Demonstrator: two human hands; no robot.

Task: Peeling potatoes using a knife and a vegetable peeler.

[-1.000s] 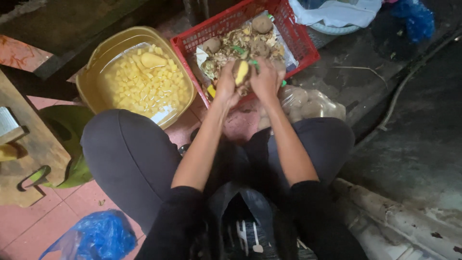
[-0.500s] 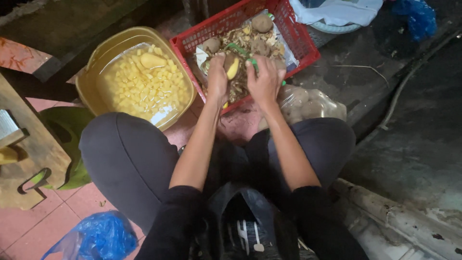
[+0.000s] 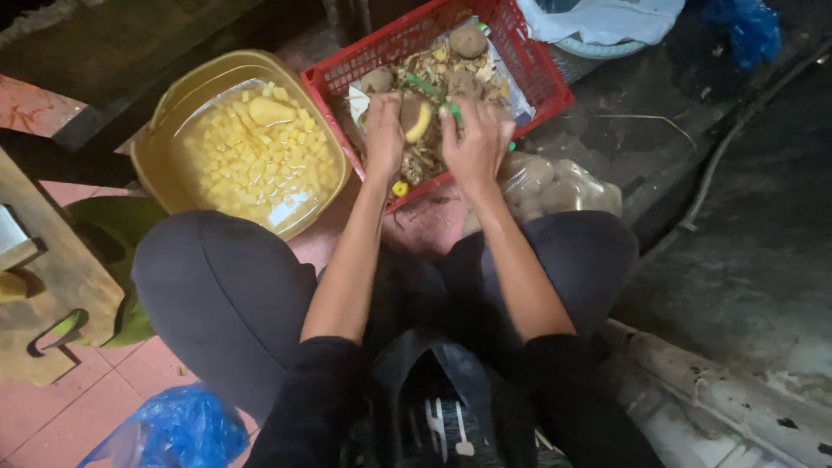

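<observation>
My left hand (image 3: 384, 130) holds a half-peeled potato (image 3: 417, 119), brown on one side and yellow on the other, over the red plastic basket (image 3: 520, 52). My right hand (image 3: 476, 143) grips a green-handled peeler (image 3: 431, 90) laid against the potato. Inside the basket lie unpeeled potatoes (image 3: 468, 40) and a heap of peelings. To the left stands a yellow basin (image 3: 160, 147) of water with diced yellow potato pieces and one whole peeled potato (image 3: 270, 111).
A clear plastic bag of potatoes (image 3: 555, 184) lies just right of my hands. A blue plastic bag (image 3: 169, 429) sits near my left knee, a wooden board (image 3: 43, 286) at far left. White cloth (image 3: 607, 17) and another blue bag (image 3: 750, 30) lie beyond the basket.
The potato has turned in my left hand, and both hands have shifted slightly farther over the basket while the peeler works across it.
</observation>
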